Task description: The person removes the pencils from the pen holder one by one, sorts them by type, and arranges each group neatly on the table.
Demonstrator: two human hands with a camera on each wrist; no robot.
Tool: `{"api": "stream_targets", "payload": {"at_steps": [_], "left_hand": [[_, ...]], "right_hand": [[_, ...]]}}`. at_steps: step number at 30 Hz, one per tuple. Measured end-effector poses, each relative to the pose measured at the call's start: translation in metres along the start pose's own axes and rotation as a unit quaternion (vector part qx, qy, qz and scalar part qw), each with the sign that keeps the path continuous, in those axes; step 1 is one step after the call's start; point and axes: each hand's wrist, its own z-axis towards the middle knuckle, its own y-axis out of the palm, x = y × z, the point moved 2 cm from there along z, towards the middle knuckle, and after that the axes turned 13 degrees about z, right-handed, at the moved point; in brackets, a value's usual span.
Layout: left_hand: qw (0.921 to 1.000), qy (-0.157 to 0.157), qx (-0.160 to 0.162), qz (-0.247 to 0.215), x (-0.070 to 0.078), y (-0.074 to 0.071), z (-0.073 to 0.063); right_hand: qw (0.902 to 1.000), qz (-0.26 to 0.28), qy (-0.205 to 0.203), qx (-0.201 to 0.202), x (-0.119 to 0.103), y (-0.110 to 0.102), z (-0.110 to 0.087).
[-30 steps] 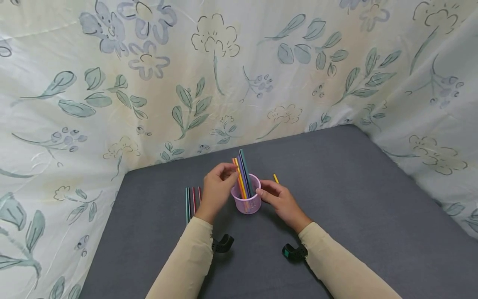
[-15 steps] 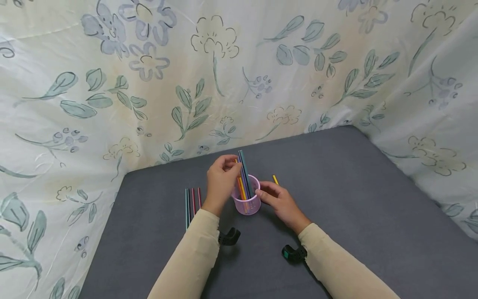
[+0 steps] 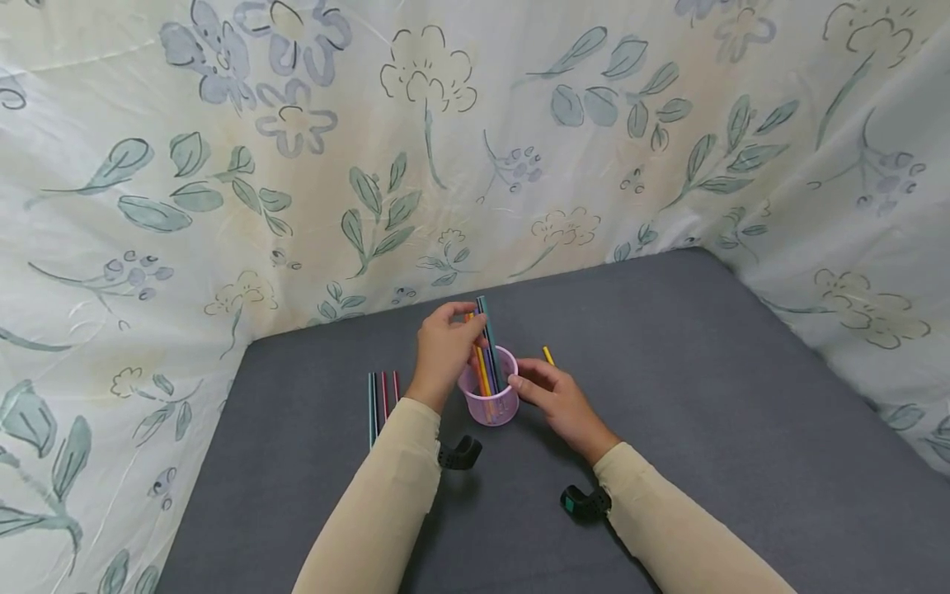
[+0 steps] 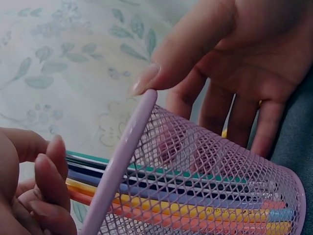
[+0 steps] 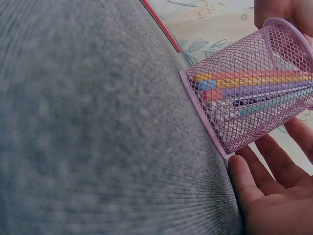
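A pale floral curtain [image 3: 178, 272] hung along the far left and ran across the back of the dark grey cloth [image 3: 705, 396]. At the left of the cloth lay a row of pencils [image 3: 385, 396]: a teal one and a black one close together, then two thin red ones, their near ends hidden by the left sleeve [image 3: 371, 503]. A black wrist device [image 3: 460, 453] sat at that cuff.

Next came the left hand [image 3: 443, 351], its thumb and fingers curled narrowly about the upper part of a bundle of pencils [image 3: 494, 363], holding them together. The bundle leaned a little leftward inside the lilac mesh cup [image 3: 502, 410], its tops well above the rim. From left to right it showed orange, yellow, purple, a dark barrel and teal. Through the diamond mesh the lower ends showed other colours: yellow on the orange pencil, light blue on the yellow, reddish on the purple. Small lettering, too fine to read, marked the orange and yellow barrels.

The cup stood upright on the cloth, with a smooth, thick rim and a solid band round its base. The right hand [image 3: 547, 389] held its right side, thumb on the rim, fingers along the outer wall. Just behind that hand, a yellow pencil [image 3: 548, 355] stuck out.
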Motion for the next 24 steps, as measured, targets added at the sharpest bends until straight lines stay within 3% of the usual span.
{"api": "stream_targets", "payload": {"at_steps": [4, 15, 24], "left_hand": [[0.9998, -0.006, 0.002, -0.018, -0.001, 0.001, 0.005], [0.9983, 0.026, 0.008, -0.051, -0.004, -0.004, 0.007], [0.9954, 0.083, 0.032, -0.035, 0.000, -0.013, 0.001]], "right_hand": [[1.0000, 0.000, 0.002, -0.002, 0.000, 0.000, 0.000], [1.0000, 0.000, -0.001, -0.004, -0.001, 0.001, 0.000], [1.0000, -0.007, -0.002, -0.003, 0.001, -0.001, -0.001]]}}
